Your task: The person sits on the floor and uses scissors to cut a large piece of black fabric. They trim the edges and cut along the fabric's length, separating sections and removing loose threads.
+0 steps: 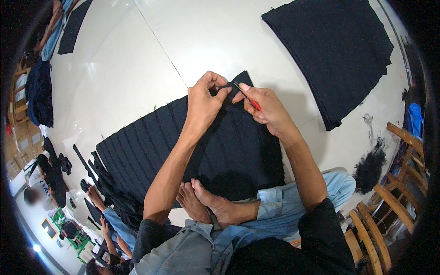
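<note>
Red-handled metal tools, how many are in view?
1: a small red-handled metal tool in the right hand, near the black ribbed fabric; others may be hidden.

Both arms reach forward from the person's body and slant in toward each other, the left forearm leaning right and the right forearm leaning left, with the elbows set well apart. The left hand shows me its back, the left wrist nearly straight and the left index finger arched toward the outstretched left thumb in a pinch. Just beside it, the right hand turns inward, its fingers curled in a closed grip, the right thumb pointing forward on top.
</note>
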